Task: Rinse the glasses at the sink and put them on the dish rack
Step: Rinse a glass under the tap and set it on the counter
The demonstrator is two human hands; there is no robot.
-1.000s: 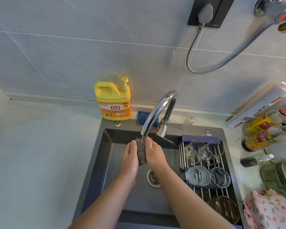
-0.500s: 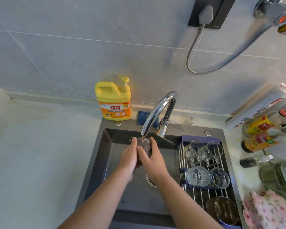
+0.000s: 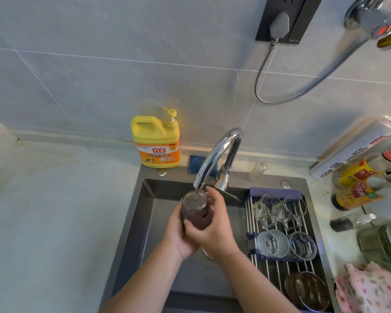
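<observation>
Gripping brown glass [image 3: 195, 211] under tap [image 3: 216, 153]: left hand [image 3: 178, 236] and right hand [image 3: 215, 229] both curl round it; water apparently running.

**Hidden, cropped, unclear**

Covered by both hands: the lower part of the brown glass [image 3: 194, 208]. Out of sight behind it: the fingers of the left hand [image 3: 178, 236], with the right hand [image 3: 212, 229] wrapped across the front. Mostly hidden behind the wrists: the drain [image 3: 207, 254] in the sink [image 3: 149, 211] floor. Cropped at the top edge: dark socket [image 3: 301, 19], wall tap [image 3: 368, 16]. Cropped at the right edge: bottles [image 3: 357, 175] at the back corner of the counter [image 3: 54, 222], floral cloth [image 3: 368, 290] at its front corner. Too fine to read: small print on the yellow detergent jug [image 3: 157, 141].
</observation>
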